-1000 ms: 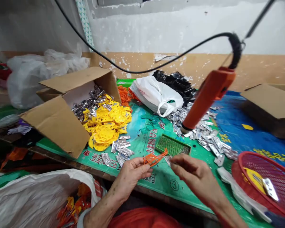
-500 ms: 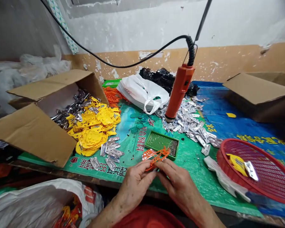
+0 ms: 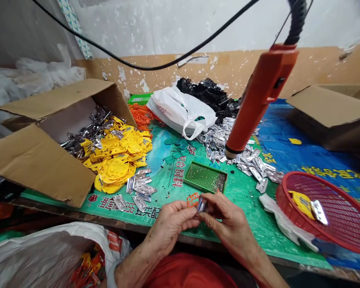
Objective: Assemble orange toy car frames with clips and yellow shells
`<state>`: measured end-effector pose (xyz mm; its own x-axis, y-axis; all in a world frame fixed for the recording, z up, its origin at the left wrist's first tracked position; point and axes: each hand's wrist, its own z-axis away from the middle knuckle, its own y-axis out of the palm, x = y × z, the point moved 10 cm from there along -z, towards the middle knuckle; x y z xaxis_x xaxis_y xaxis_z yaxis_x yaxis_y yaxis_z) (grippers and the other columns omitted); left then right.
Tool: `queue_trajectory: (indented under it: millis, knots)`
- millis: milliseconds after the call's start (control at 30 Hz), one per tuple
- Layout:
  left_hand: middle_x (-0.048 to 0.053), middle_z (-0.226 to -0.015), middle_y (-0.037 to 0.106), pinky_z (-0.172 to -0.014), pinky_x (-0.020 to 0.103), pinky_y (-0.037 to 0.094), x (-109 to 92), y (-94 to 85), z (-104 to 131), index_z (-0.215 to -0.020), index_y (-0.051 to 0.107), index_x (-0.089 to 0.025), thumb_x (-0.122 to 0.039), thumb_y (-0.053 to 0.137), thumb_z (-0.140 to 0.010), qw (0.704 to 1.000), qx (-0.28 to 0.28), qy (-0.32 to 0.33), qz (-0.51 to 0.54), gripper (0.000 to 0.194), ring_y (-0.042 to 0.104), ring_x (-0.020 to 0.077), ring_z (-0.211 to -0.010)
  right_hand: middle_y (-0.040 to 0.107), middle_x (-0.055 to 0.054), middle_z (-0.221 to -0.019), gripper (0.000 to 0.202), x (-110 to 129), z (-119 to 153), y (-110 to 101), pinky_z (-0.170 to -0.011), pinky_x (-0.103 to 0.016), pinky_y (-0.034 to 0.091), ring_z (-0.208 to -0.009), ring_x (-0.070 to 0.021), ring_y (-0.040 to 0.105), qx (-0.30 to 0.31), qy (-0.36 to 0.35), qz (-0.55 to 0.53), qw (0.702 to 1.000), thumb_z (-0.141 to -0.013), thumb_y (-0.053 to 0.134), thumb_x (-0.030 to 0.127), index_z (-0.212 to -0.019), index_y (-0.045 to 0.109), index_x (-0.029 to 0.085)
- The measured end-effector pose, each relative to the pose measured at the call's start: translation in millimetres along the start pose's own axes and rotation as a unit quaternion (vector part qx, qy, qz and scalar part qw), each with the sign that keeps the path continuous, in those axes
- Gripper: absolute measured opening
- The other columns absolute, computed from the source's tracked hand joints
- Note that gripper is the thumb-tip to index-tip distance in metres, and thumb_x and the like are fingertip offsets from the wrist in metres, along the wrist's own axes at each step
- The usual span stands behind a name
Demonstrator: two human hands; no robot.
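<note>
Both of my hands meet at the table's front edge. Between the thumb and fingers of my right hand (image 3: 228,216) is a small shiny metal piece (image 3: 202,205). My left hand (image 3: 175,224) pinches at the left side of the same piece, its fingertips close to those of the right. An orange plastic lattice part (image 3: 193,199) shows just beyond the left fingers; whether they hold it is hard to tell. Right behind the hands lies a green tray (image 3: 199,176) with small metal bits at its right end.
An orange electric screwdriver (image 3: 259,100) hangs over a heap of metal plates (image 3: 216,138). Left stands an open carton (image 3: 57,168) beside yellow parts (image 3: 117,172). At right are a red basket (image 3: 342,216) and another carton (image 3: 330,106). A white bag (image 3: 178,108) lies behind.
The orange lattice part has sunk lower behind my fingers, and the metal piece now shows upright between my hands. The screwdriver appears larger and farther right.
</note>
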<state>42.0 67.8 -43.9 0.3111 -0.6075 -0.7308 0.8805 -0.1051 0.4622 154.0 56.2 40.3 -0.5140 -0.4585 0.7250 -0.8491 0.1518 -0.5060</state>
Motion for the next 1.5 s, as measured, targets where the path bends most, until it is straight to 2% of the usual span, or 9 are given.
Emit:
queue_trajectory:
  millis: [167, 400, 533, 667, 833, 1100, 1267, 1367, 1500]
  knots:
    - [0.001, -0.065, 0.066, -0.060, 0.020, 0.046, 2, -5.1, -4, -0.065, 0.060, -0.013, -0.032, 0.083, -0.056, 0.999, -0.028, 0.012, -0.024, 0.031, 0.058, 0.0083, -0.059, 0.060, -0.001, -0.070, 0.039, -8, 1, 7, -0.052, -0.023, 0.047, -0.056, -0.0123, 0.053, 0.030, 0.034, 0.031, 0.998, -0.084, 0.058, 0.018, -0.123, 0.053, 0.013]
    - [-0.001, -0.059, 0.063, -0.057, 0.021, 0.039, 2, -10.9, -5, -0.068, 0.063, -0.013, -0.030, 0.070, -0.066, 0.986, -0.049, 0.041, -0.154, 0.018, 0.055, 0.0085, -0.053, 0.067, -0.004, -0.080, 0.020, -12, 0, 20, -0.057, -0.025, 0.046, -0.063, -0.0143, 0.059, 0.180, 0.124, 0.056, 0.974, -0.084, 0.058, 0.020, -0.104, 0.060, 0.016]
    - [-0.002, -0.055, 0.061, -0.056, 0.022, 0.038, -7, -13.1, -5, -0.069, 0.064, -0.014, -0.029, 0.067, -0.068, 0.972, -0.065, 0.065, -0.214, 0.016, 0.053, 0.0092, -0.051, 0.070, -0.004, -0.086, 0.030, -18, 4, 22, -0.062, -0.025, 0.047, -0.075, -0.0170, 0.066, 0.228, 0.155, 0.080, 0.958, -0.080, 0.062, 0.014, -0.109, 0.056, 0.019]
    - [-0.001, -0.061, 0.064, -0.055, 0.023, 0.038, -14, -11.4, -4, -0.069, 0.065, -0.013, -0.031, 0.069, -0.068, 0.969, -0.071, 0.075, -0.226, 0.018, 0.052, 0.0101, -0.052, 0.070, -0.004, -0.084, 0.025, -6, 0, 14, -0.056, -0.024, 0.044, -0.070, -0.0180, 0.068, 0.190, 0.052, 0.200, 0.960, -0.083, 0.062, 0.021, -0.108, 0.057, 0.021]
    - [-0.001, -0.058, 0.063, -0.057, 0.022, 0.036, -11, -8.5, 0, -0.065, 0.066, -0.013, -0.031, 0.070, -0.068, 0.972, -0.071, 0.057, -0.218, 0.019, 0.052, 0.0096, -0.054, 0.058, -0.004, -0.075, 0.008, 12, -1, 5, -0.047, -0.026, 0.035, -0.059, -0.0174, 0.059, 0.143, -0.045, 0.343, 0.927, -0.086, 0.057, 0.027, -0.088, 0.061, 0.020]
    - [0.000, -0.069, 0.067, -0.060, 0.021, 0.039, 4, -3.2, 1, -0.076, 0.071, -0.013, -0.024, 0.073, -0.066, 0.988, 0.009, 0.008, -0.152, 0.015, 0.053, 0.0083, -0.059, 0.054, -0.003, -0.071, 0.014, 24, 10, 2, -0.053, -0.026, 0.037, -0.061, -0.0146, 0.051, 0.111, -0.158, 0.297, 0.935, -0.092, 0.050, 0.024, -0.084, 0.059, 0.017]
    - [0.002, -0.080, 0.071, -0.070, 0.022, 0.043, 4, 5.7, 5, -0.090, 0.073, -0.014, -0.019, 0.073, -0.064, 0.988, 0.047, 0.002, -0.148, 0.027, 0.058, 0.0113, -0.070, 0.055, -0.004, -0.077, 0.014, 12, 12, -6, -0.054, -0.021, 0.041, -0.065, -0.0112, 0.055, 0.113, -0.112, 0.181, 0.970, -0.093, 0.048, 0.021, -0.083, 0.056, 0.017]
    - [0.003, -0.089, 0.071, -0.078, 0.025, 0.045, -3, 15.5, 9, -0.098, 0.072, -0.016, -0.018, 0.070, -0.066, 0.981, 0.082, 0.041, -0.170, 0.032, 0.061, 0.0156, -0.082, 0.056, -0.003, -0.077, 0.015, 11, 11, -8, -0.055, -0.019, 0.043, -0.066, -0.0102, 0.056, 0.118, -0.087, 0.115, 0.982, -0.093, 0.047, 0.019, -0.080, 0.054, 0.019]
    - [0.006, -0.106, 0.068, -0.087, 0.029, 0.047, -21, 16.8, 15, -0.095, 0.073, -0.017, -0.019, 0.066, -0.073, 0.957, 0.071, 0.148, -0.240, 0.023, 0.060, 0.0202, -0.098, 0.058, -0.001, -0.071, 0.017, 21, 11, -8, -0.053, -0.020, 0.040, -0.061, -0.0103, 0.054, 0.128, -0.108, 0.114, 0.979, -0.093, 0.046, 0.017, -0.079, 0.055, 0.019]
